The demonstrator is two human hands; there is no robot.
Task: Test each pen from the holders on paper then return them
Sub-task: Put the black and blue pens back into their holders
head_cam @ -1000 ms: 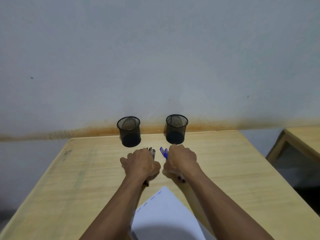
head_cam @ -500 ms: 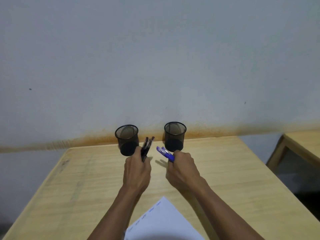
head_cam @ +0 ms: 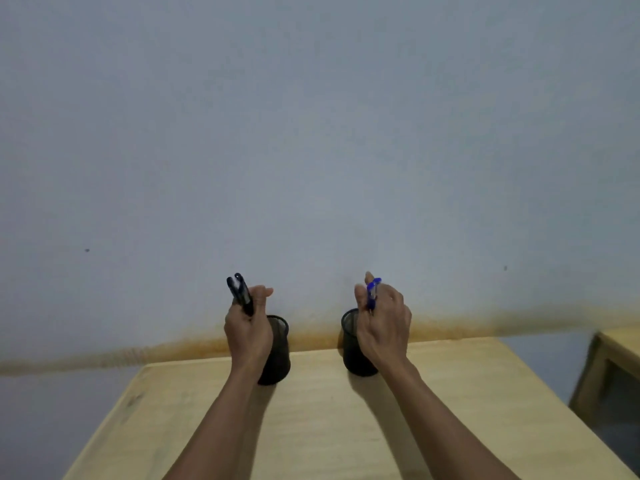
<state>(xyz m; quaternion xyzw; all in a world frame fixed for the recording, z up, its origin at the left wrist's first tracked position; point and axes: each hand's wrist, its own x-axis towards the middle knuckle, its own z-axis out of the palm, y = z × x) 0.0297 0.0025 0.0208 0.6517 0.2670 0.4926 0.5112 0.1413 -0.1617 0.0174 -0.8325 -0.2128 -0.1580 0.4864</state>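
we see a pale wooden table [head_cam: 325,427] pushed against a grey-blue wall [head_cam: 311,133] with a rusty orange stain [head_cam: 485,327] running along its foot, and the corner of a second wooden table [head_cam: 613,362] at the far right. two black mesh holders stand near the table's back edge, well apart: the left holder [head_cam: 278,355] is half hidden behind our left hand [head_cam: 247,332], and the right holder [head_cam: 353,344] is partly covered by our right hand [head_cam: 382,332].

both arms reach forward with the hands raised above the holders' rims. the left hand's fingers curl round a bunch of black pens [head_cam: 240,292], whose upper ends stick up and lean a little left, thumb pointing right. the right hand pinches the blue pens [head_cam: 372,292] between curled fingers, one finger straight up beside them (how many pens each bunch holds, we cannot tell). their lower ends are hidden behind the hands.
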